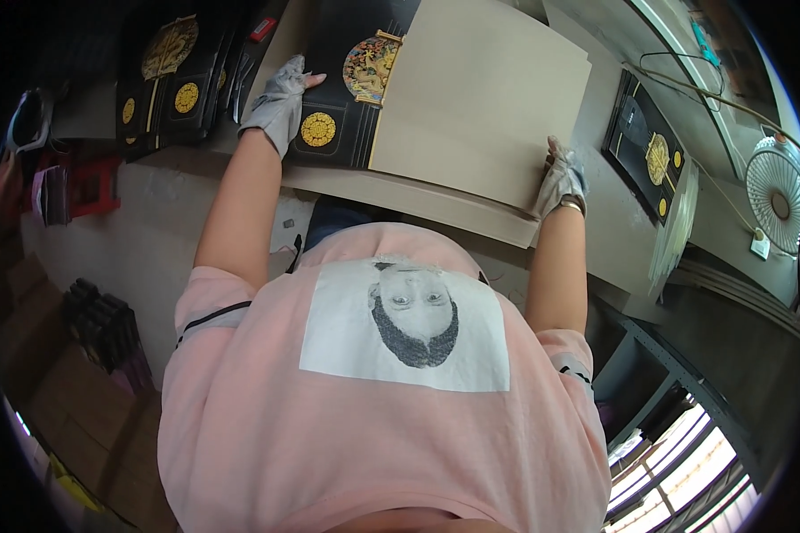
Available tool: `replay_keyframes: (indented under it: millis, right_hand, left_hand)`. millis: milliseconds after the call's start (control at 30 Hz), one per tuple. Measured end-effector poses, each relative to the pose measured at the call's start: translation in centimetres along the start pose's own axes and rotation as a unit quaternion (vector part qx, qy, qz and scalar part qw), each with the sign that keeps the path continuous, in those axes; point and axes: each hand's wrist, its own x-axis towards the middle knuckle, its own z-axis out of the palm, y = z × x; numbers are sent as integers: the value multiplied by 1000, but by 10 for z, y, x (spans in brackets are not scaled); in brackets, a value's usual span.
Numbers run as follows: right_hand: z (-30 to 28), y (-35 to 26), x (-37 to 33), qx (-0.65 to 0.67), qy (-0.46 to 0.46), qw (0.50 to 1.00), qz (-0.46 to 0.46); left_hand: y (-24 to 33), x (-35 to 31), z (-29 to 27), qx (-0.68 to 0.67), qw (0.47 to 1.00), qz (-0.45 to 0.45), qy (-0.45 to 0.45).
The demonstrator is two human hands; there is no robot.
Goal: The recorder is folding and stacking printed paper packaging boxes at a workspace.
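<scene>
A black printed cardboard sheet (333, 138) with gold and coloured round ornaments lies on the worktable in front of me. A plain grey-beige board (484, 107) lies beside it, covering its right part. My left hand (277, 105), in a grey glove with a bare thumb tip, rests at the sheet's left edge. Its thumb stretches over the black surface, apart from the fingers. My right hand (562, 180), also gloved with bare fingertips, touches the board's right edge near the front corner. Its fingers point forward along that edge, and their undersides are hidden.
Black and gold printed pieces (164, 98) are stacked at the left, with a small red object (262, 29) nearby. Another printed piece (646, 151) lies at the right. Beyond it stand a white fan (778, 200) and a cable. A red stool (93, 186) is at the far left.
</scene>
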Motion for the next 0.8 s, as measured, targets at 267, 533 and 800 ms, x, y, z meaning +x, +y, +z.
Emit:
replay_keyframes:
  millis: [267,533,800]
  right_hand:
    - [-19,9,-37,35,-2,996,-86]
    - [-33,25,-1,-166,44,971,-166]
    - [33,-72,-142,-173,87,832,-520]
  left_hand:
    - [5,-9,34,217,953,206,54]
    - [32,-37,65,566,765,307,26]
    - [5,-30,65,555,765,319,71]
